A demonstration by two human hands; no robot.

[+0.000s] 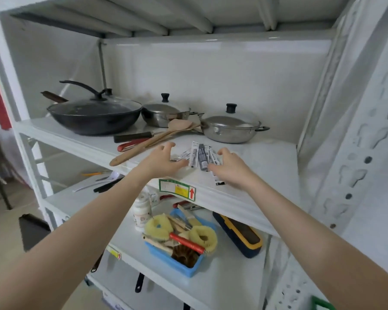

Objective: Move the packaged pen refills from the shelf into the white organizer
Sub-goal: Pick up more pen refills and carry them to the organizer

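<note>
Several packaged pen refills [199, 155], slim black-and-white packets, lie fanned out near the front of the white shelf [262, 166]. My left hand [164, 159] hovers at their left side, fingers spread and loosely bent, covering one or two packets. My right hand [231, 167] comes in from the right, fingers touching the rightmost packets. Neither hand plainly grips anything. No white organizer is in view.
Behind the packets stand a black wok [94, 115] and two lidded steel pans [231, 128], with wooden spatulas [152, 139] and a knife lying to the left. On the shelf below sit a blue basket [177, 262] of brushes, a white bottle [141, 211] and a dark case [240, 236].
</note>
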